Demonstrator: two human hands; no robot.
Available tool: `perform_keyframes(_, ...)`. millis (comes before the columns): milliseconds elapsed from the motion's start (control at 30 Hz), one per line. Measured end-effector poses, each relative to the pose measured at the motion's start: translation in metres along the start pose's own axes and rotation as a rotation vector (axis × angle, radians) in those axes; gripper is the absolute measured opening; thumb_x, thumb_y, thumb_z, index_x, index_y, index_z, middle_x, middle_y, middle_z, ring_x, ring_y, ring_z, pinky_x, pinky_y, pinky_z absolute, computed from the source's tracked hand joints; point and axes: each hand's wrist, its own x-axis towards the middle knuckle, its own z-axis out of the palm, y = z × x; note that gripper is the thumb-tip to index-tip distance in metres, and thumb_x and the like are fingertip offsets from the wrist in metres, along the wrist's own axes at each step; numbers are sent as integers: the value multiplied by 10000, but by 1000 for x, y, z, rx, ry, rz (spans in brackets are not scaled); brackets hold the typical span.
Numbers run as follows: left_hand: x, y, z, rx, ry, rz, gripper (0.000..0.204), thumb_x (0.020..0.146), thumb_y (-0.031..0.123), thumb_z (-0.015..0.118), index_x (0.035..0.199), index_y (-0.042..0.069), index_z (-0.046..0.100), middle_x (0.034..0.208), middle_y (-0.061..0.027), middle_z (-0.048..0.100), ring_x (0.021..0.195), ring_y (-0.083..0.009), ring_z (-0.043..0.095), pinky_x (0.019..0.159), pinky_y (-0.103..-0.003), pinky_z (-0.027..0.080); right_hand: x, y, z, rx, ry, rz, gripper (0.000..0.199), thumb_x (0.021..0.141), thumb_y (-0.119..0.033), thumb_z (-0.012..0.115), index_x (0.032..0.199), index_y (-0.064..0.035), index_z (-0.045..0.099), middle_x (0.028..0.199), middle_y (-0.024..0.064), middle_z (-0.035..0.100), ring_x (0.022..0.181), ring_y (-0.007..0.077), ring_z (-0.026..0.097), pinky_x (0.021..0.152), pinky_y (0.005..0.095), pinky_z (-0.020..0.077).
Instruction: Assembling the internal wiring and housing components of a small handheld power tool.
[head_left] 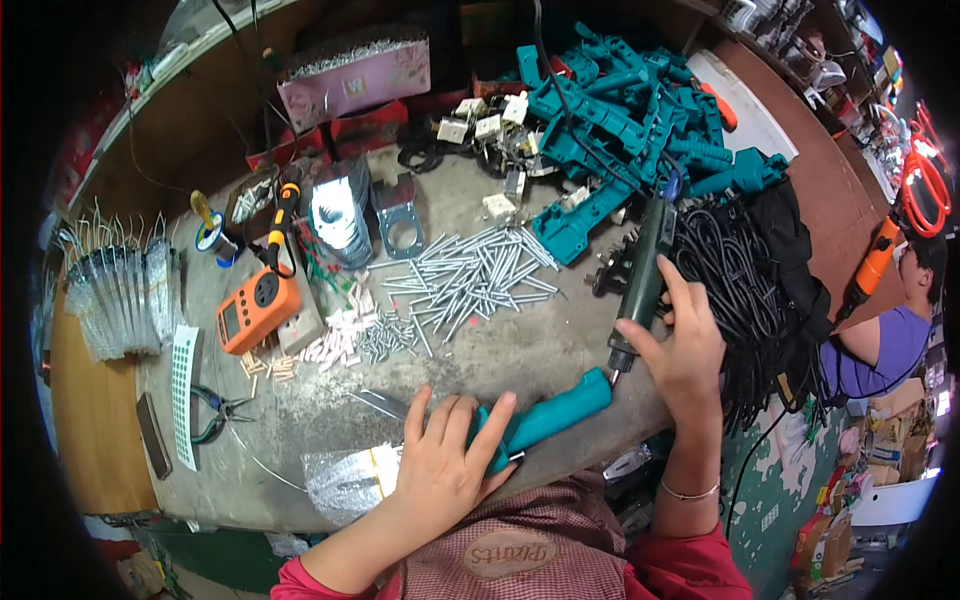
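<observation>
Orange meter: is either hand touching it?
No. The orange meter lies apart at the bench's left, while the left hand presses the teal housing and the right hand grips the dark electric screwdriver.

Screwdriver meets teal handle on my desk (520, 350)

My left hand (445, 465) pins the teal handle (555, 410); my right hand (685, 350) grips the electric screwdriver (642, 280), tip just beside it.

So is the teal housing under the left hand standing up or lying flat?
Lying flat. The teal housing rests lengthwise on the workbench, the left hand pressing it down while the right hand holds the electric screwdriver at its end.
</observation>
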Motion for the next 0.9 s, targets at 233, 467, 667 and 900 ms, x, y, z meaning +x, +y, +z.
perform_keyframes(233, 2, -2, 3, -14, 30, 26, 990, 625, 302, 881, 1451, 64, 390, 1165, -151, 526, 1083, -329, 529, 1067, -573, 310, 12, 9, 40, 192, 129, 134, 917, 725, -118, 692, 1540, -195, 279, 1075, 223, 583, 868, 409, 646, 763, 483, 528)
perform_keyframes(467, 2, -4, 4, -31, 62, 34, 1009, 622, 305, 883, 1461, 61, 380, 1162, -149, 534, 1085, -322, 534, 1060, -559, 322, 7, 12, 43, 316, 189, 209, 881, 757, -81, 665, 1533, -74, 250, 935, 140, 644, 766, 214, 656, 720, 325, 511)
perform_keyframes(667, 3, -2, 2, -34, 39, 46, 986, 643, 317, 871, 1460, 53, 386, 1151, -149, 537, 1074, -322, 541, 1049, -559, 334, -8, 4, -8, 1567, -46, 266, 723, 769, -387, 716, 1312, 7, 444, 1027, 116, 606, 809, 198, 643, 704, 310, 545)
perform_keyframes(900, 2, -3, -1, -45, 40, 18, 927, 691, 314, 845, 1452, 39, 394, 1145, -154, 542, 1080, -323, 543, 1058, -553, 333, -37, -16, -40, 1216, -316, 168, 886, 580, -300, 969, 1282, 18, 533, 1056, -6, 607, 946, 83, 562, 836, 254, 472)
